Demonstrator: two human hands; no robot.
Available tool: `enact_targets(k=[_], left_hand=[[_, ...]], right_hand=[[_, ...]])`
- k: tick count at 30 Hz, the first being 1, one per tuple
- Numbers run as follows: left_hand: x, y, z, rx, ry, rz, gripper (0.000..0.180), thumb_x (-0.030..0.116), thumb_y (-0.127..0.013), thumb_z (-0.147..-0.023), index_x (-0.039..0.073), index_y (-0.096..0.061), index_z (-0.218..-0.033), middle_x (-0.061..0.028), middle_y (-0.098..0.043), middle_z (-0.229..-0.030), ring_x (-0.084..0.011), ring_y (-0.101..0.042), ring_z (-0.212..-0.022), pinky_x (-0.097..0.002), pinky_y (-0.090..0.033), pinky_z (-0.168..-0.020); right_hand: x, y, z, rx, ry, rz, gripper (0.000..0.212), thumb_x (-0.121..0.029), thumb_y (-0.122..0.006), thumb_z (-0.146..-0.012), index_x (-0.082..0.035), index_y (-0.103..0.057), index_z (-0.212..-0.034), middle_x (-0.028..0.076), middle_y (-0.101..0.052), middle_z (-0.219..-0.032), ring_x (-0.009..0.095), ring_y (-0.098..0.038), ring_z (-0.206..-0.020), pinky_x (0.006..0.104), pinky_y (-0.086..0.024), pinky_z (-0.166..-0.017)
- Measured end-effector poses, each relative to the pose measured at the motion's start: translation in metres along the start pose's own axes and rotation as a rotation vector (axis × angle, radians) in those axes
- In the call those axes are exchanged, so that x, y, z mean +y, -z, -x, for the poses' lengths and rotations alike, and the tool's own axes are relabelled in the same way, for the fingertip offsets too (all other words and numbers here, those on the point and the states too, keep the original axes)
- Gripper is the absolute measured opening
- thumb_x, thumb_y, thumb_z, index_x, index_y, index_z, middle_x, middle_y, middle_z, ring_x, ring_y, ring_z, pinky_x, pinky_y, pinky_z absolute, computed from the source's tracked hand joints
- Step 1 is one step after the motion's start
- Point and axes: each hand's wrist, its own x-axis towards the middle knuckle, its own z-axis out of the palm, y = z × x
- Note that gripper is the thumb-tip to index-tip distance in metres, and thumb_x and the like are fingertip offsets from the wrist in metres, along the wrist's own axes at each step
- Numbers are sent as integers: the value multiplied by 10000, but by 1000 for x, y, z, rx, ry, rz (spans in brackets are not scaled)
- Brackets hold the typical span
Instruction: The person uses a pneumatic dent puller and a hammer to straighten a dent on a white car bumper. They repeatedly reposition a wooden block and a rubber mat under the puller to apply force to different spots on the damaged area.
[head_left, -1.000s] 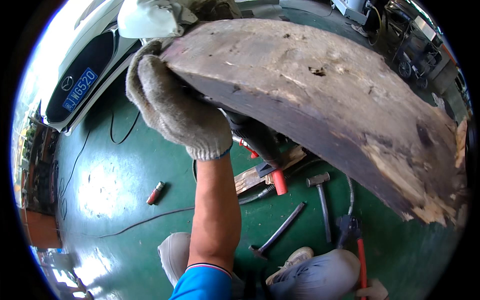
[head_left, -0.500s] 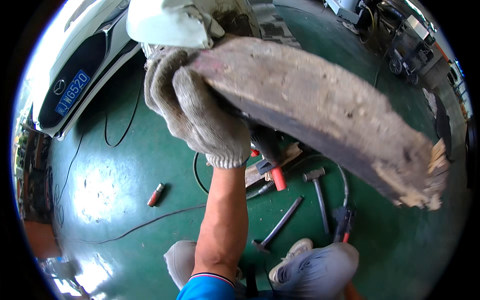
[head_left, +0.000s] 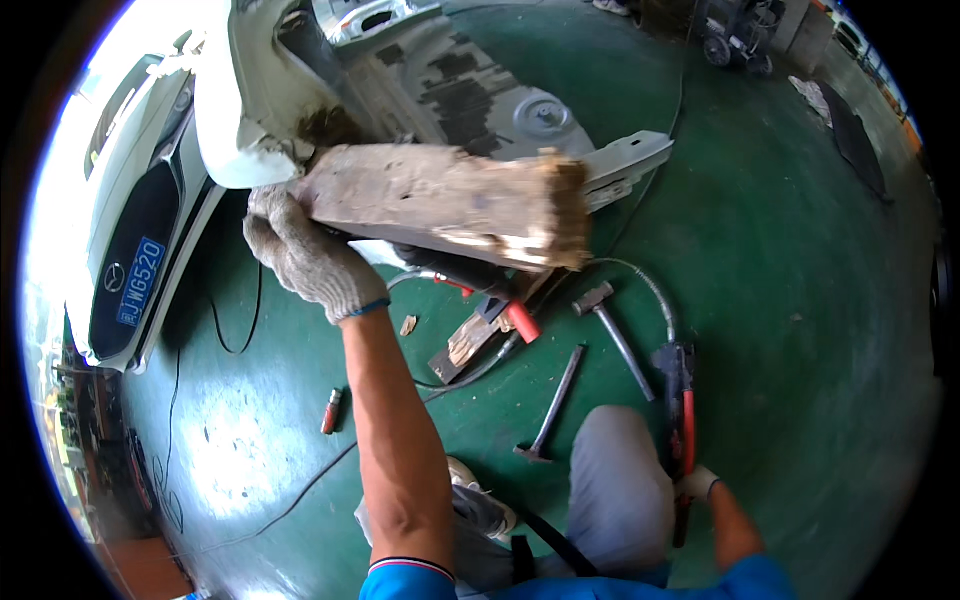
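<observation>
Plainly, the risk here sits with the wood. Nearest the person, the right hand point(head_left: 698, 484) has its fingers wrapped around the red handle point(head_left: 688, 430) of a hose-fed tool, beside the bent knee point(head_left: 622, 470). A little farther out on the green floor point(head_left: 800, 400) lie a short hammer point(head_left: 560, 405) and a heavier hammer point(head_left: 622, 345); a foot stepping back could catch either shaft. Beyond them, a black cylinder point(head_left: 455, 270) with a red end lies near a splintered board point(head_left: 470, 340).

Above these, the gloved left hand point(head_left: 310, 255) grasps one end of the thick wooden block point(head_left: 440, 195), raised before the crumpled white body panel point(head_left: 225, 140). Whether the panel bears any of the block's weight, I cannot tell from this angle. If it does not, the long ragged end could tip and twist out of that one-ended grasp, onto the cylinder. Splinters could also snag the glove. Farther off stand a white car point(head_left: 195, 215) and a wheeled cart point(head_left: 735, 35).
</observation>
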Motion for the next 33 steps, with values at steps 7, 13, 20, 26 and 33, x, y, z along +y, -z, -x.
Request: enact_targets(k=[7, 13, 20, 26, 33], left_hand=[[11, -23, 11, -16, 295, 146, 448, 413, -563, -989, 43, -629, -1234, -112, -675, -1244, -252, -657, -1144, -403, -511, -980], [4, -16, 4, -26, 269, 144, 445, 389, -522, -989, 45, -645, -1242, -106, -685, -1241, -257, -654, -1147, -406, -489, -1004], [-6, -16, 2, -105, 231, 280, 440, 387, -483, -1023, 32, -654, -1220, -100, -704, -1177, -258, -687, -1086, -398, -531, -972], [-9, -26, 8, -114, 221, 263, 443, 386, -485, -1011, 31, -658, -1211, -97, -699, -1171, -262, -687, -1084, -410, -543, -954], [-9, -8, -2, -175, 390, 460, 471, 365, -499, -1008, 1, -617, -1283, -153, -675, -1267, -311, -668, -1158, -453, -539, -1033]], right_hand=[[34, -38, 67, 20, 60, -563, 258, -119, -831, -780, -13, -704, -977, 117, -695, -790, 255, -698, -690, 387, -579, -643], [-56, 58, 225, -228, 193, -633, 495, -104, -832, -752, 26, -599, -1170, 97, -677, -846, 248, -698, -740, 394, -598, -683], [-2, 34, 180, -214, 311, -527, 563, -45, -802, -715, 14, -577, -1228, 119, -687, -917, 239, -701, -800, 385, -584, -763], [60, -33, 64, 45, 174, -202, 539, -62, -823, -668, -6, -667, -1181, 129, -727, -982, 291, -704, -926, 406, -564, -828], [-63, 47, 234, 14, 242, -588, 552, -43, -814, -705, 15, -570, -1196, 95, -644, -829, 189, -667, -702, 344, -571, -626]])
